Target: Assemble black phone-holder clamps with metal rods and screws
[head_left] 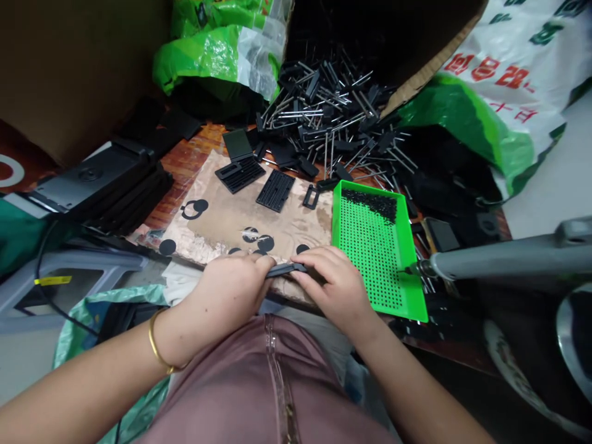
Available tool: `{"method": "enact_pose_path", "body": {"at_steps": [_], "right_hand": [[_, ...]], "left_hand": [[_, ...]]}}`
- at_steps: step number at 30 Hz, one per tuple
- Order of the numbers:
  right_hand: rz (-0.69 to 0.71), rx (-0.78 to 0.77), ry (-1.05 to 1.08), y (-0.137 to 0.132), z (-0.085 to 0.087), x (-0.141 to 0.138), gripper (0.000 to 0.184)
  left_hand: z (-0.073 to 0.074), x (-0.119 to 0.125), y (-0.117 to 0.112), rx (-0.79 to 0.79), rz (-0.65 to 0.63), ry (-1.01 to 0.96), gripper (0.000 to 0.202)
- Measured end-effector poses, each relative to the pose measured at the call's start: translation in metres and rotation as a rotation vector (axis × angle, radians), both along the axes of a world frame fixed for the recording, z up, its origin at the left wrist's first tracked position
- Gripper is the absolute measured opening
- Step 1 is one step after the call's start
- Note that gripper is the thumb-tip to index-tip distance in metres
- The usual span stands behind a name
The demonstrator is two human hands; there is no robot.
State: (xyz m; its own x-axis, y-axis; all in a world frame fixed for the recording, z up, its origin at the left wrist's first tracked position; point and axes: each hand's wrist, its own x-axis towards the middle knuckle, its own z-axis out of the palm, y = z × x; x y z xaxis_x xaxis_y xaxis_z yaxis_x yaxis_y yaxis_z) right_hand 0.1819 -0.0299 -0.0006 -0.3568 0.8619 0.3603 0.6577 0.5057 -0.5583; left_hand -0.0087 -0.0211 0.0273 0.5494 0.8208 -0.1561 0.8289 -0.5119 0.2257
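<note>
Between my two hands, near the front edge of the cardboard work surface (222, 228), is a narrow black plastic part (282, 269). My left hand (238, 280) is closed on its left end, the fingers curled around it. My right hand (335, 283) pinches its right end between thumb and fingers. Beyond my hands lie a ribbed black plastic plate (275, 190), another ribbed plate (239, 175) and a small black frame (311, 197). Several black discs (265, 243) lie on the cardboard. Much of the held part is hidden by my fingers.
A green perforated tray (407, 259) with small black pieces (370, 203) stands on the right. Behind is a heap of black parts with metal rods (324, 111). Stacked black panels (102, 185) lie left. A grey metal bar (499, 253) reaches in from the right.
</note>
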Motion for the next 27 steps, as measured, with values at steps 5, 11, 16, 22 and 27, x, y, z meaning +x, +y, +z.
{"method": "enact_pose_path", "body": {"at_steps": [5,11,16,22,27], "right_hand": [[0.042,-0.048,-0.024,0.000,0.001,0.000,0.010],[0.084,-0.049,-0.057,-0.003,0.002,-0.003,0.013],[0.042,-0.025,-0.060,-0.004,-0.002,-0.007,0.017],[0.033,-0.076,-0.062,-0.001,0.000,-0.007,0.013],[0.062,-0.071,-0.071,0.000,0.000,-0.008,0.014]], "left_hand": [[0.002,0.007,0.005,-0.029,-0.018,0.031,0.023],[-0.001,0.012,0.006,-0.025,-0.093,0.029,0.015],[-0.004,0.013,0.007,-0.015,-0.101,0.046,0.010],[-0.003,0.012,0.008,-0.012,-0.099,0.021,0.010],[-0.002,0.012,0.008,-0.022,-0.072,0.005,0.013]]}}
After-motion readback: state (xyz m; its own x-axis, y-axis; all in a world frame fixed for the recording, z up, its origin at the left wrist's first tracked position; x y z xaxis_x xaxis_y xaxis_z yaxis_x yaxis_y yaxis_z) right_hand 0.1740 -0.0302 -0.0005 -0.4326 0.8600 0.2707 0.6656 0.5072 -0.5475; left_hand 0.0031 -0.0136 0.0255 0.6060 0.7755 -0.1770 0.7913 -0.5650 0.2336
